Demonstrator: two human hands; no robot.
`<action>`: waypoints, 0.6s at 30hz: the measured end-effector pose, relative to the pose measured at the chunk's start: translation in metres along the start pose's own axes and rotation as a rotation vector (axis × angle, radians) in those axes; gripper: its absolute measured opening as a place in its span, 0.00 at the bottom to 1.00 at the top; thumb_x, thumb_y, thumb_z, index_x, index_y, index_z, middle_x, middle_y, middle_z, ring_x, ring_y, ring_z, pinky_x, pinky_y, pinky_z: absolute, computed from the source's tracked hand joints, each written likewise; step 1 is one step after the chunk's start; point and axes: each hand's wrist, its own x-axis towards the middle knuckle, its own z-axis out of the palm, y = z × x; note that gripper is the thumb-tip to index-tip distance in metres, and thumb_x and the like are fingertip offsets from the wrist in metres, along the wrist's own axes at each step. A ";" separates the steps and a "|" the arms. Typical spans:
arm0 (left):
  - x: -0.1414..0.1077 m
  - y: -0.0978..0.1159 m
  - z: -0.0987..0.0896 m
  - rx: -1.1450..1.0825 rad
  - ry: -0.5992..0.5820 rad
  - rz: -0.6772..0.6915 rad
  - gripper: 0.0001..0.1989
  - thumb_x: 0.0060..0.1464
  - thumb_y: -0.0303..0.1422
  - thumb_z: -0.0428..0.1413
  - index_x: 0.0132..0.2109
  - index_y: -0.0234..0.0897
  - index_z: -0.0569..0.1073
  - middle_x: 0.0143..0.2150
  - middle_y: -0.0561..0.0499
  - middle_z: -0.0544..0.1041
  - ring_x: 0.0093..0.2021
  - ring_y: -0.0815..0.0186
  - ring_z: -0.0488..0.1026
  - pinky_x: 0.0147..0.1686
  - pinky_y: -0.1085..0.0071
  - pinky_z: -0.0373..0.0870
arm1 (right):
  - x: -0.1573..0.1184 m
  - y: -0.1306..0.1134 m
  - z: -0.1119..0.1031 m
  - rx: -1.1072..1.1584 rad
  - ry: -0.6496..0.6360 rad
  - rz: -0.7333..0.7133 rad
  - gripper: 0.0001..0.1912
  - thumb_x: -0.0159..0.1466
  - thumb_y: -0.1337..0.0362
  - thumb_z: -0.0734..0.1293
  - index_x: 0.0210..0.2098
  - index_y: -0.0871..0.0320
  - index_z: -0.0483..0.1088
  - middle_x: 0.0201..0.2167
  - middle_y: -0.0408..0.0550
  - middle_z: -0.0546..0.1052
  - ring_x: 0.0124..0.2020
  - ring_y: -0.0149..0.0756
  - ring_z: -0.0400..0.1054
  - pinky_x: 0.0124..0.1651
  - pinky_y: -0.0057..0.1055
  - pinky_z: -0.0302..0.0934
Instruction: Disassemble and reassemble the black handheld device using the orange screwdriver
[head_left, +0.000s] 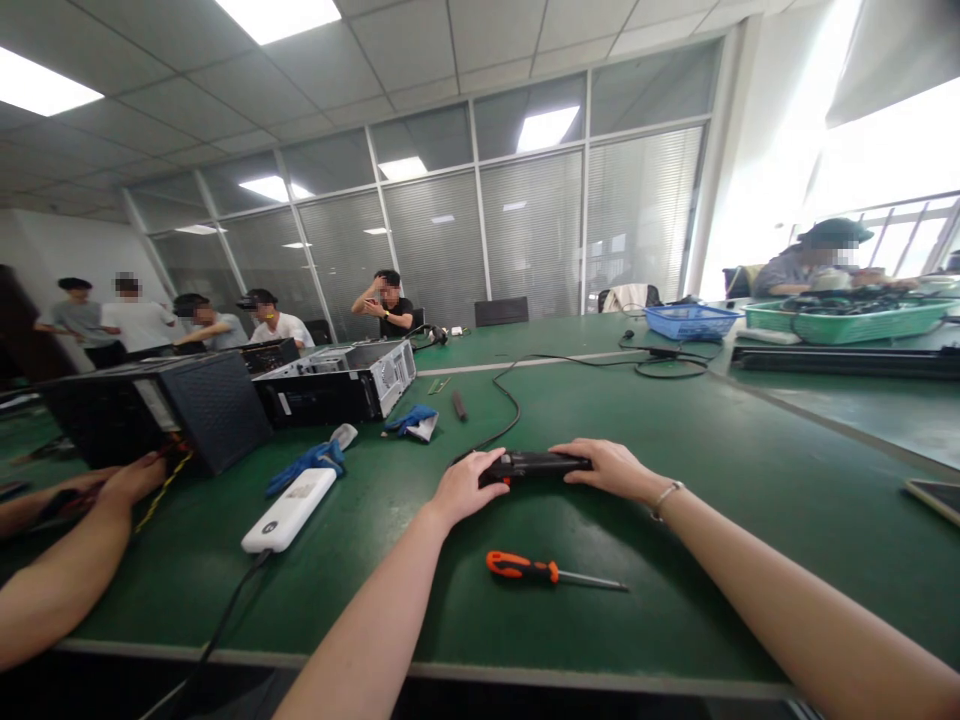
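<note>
A black elongated device (536, 463) with a small red part lies crosswise on the green table; I cannot make out its exact kind. My left hand (474, 485) is closed round its left end, fingers over the top and thumb along the near side. My right hand (600, 468), with a bracelet at the wrist, grips the right end. A black cable (516, 412) leads away from behind my left hand over the table. On the near side of the device lies a screwdriver (525, 567) with an orange and black handle, its shaft pointing right.
To the left are a white power bank (291, 510) with a cable, blue gloves (307, 465), and a black computer case (225, 410) with a co-worker's hands (135, 482) at it. An opened case (330, 395) stands behind. Blue (690, 322) and green baskets (847, 322) sit far right.
</note>
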 end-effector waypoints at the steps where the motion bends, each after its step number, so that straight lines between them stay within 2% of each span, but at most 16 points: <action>1: -0.001 0.002 -0.002 0.020 -0.018 0.005 0.32 0.52 0.42 0.60 0.63 0.48 0.61 0.57 0.50 0.71 0.54 0.57 0.70 0.53 0.63 0.67 | 0.000 0.001 -0.003 0.027 -0.023 0.003 0.26 0.58 0.51 0.66 0.55 0.42 0.68 0.47 0.44 0.76 0.44 0.44 0.70 0.46 0.36 0.63; 6: -0.004 0.013 -0.010 0.187 -0.064 0.071 0.31 0.55 0.44 0.58 0.63 0.46 0.60 0.54 0.46 0.72 0.51 0.55 0.72 0.51 0.62 0.67 | -0.005 0.004 -0.016 0.212 -0.163 -0.003 0.27 0.56 0.50 0.68 0.54 0.45 0.70 0.45 0.43 0.77 0.44 0.45 0.71 0.47 0.35 0.63; 9: -0.003 0.016 -0.008 0.273 -0.055 0.125 0.31 0.56 0.44 0.57 0.63 0.42 0.59 0.54 0.43 0.72 0.51 0.53 0.71 0.51 0.60 0.66 | -0.010 0.005 -0.019 0.275 -0.192 -0.012 0.27 0.56 0.50 0.68 0.55 0.46 0.70 0.45 0.42 0.78 0.44 0.44 0.71 0.49 0.35 0.63; 13: -0.002 0.014 -0.002 0.325 -0.072 0.148 0.29 0.60 0.42 0.54 0.64 0.38 0.57 0.55 0.40 0.71 0.52 0.54 0.71 0.50 0.61 0.67 | -0.013 0.003 -0.018 0.262 -0.119 -0.003 0.29 0.56 0.50 0.69 0.55 0.49 0.69 0.49 0.46 0.76 0.47 0.46 0.70 0.50 0.36 0.63; 18: -0.001 0.010 0.002 0.327 -0.055 0.132 0.30 0.61 0.41 0.53 0.65 0.36 0.55 0.54 0.40 0.72 0.51 0.55 0.71 0.50 0.61 0.66 | -0.014 0.002 -0.016 0.318 -0.021 0.006 0.25 0.59 0.50 0.67 0.54 0.52 0.71 0.48 0.48 0.76 0.46 0.45 0.70 0.52 0.38 0.62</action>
